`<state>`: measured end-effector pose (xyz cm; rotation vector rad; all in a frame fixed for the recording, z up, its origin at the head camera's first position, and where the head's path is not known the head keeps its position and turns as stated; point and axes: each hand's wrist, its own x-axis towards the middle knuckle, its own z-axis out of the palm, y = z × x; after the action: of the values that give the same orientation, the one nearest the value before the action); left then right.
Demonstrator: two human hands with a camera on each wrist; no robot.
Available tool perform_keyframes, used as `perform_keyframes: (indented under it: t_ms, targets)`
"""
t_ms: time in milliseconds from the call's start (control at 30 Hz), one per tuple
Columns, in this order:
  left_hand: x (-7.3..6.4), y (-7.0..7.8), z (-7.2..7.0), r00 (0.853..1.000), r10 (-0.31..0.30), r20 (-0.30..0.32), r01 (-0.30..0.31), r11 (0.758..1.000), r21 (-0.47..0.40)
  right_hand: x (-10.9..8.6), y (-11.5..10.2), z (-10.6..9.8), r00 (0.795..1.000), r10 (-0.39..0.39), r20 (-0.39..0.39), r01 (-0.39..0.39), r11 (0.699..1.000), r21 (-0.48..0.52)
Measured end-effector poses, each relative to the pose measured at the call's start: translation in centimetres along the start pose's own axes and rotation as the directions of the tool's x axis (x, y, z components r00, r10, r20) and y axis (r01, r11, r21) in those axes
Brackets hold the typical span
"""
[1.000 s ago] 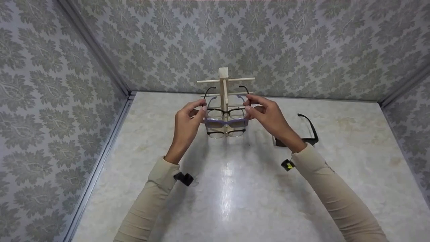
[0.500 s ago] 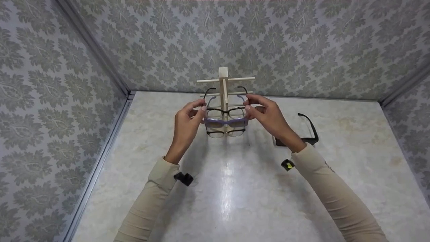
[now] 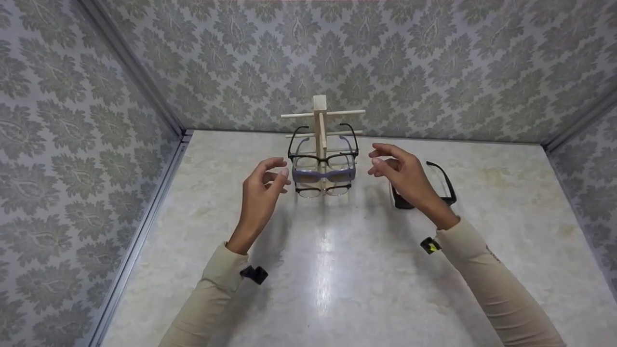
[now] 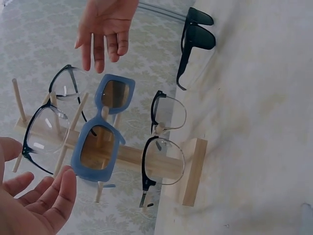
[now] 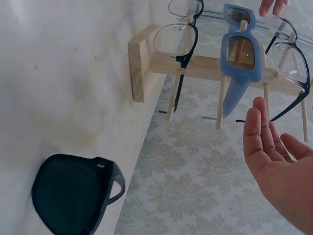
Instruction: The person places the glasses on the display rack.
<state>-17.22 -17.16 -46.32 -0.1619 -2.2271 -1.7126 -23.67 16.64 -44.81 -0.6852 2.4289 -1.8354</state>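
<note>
A wooden glasses stand [image 3: 320, 125] with crosswise pegs holds three pairs. Uppermost of them are black-framed clear eyeglasses [image 3: 322, 158], then blue sunglasses [image 4: 81, 161] with brown lenses, and half-rimmed eyeglasses [image 4: 146, 169] lowest, near the base. My left hand [image 3: 261, 193] hovers just left of the stand, fingers relaxed and apart from the frames in the head view. On the other side, my right hand [image 3: 405, 176] is held off the stand with loose fingers and nothing in them. Black sunglasses [image 3: 448, 198] lie on the table, partly hidden behind the right hand in the head view.
The stand's topmost peg [image 3: 347, 112] carries no glasses. A pale marbled table [image 3: 366, 289] spreads in front of the stand. Patterned wall panels [image 3: 328, 53] rise close behind it and at both sides, with metal rails along the edges.
Both hands have let go of the black-framed eyeglasses' temples and drawn apart, the left to the left, the right to the right. The eyeglasses stay on the stand.
</note>
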Motion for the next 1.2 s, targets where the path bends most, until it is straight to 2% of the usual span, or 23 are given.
perform_keyframes:
  t_ms: [433, 633, 733, 1200]
  targets:
    - [-2.6, 0.0, 1.9, 0.993, 0.086, 0.083, -0.085, 0.996, -0.013, -2.8, 2.0, -1.9, 0.997, 0.055, -0.045, -0.057, 0.998, -0.032]
    - [-3.3, -0.6, 3.3, 0.985, 0.111, 0.13, -0.118, 0.992, 0.048, -4.2, 3.0, -2.9, 0.996, 0.051, -0.067, -0.053, 0.998, -0.025]
    - [-3.5, -0.7, 4.0, 0.982, 0.11, 0.152, -0.12, 0.991, 0.061, -4.9, 3.5, -3.4, 0.995, 0.05, -0.081, -0.052, 0.998, -0.028]
    - [-3.8, -1.1, 7.4, 0.97, 0.072, 0.231, -0.075, 0.997, 0.003, -8.0, 5.6, -5.9, 0.982, 0.056, -0.179, -0.068, 0.995, -0.066]
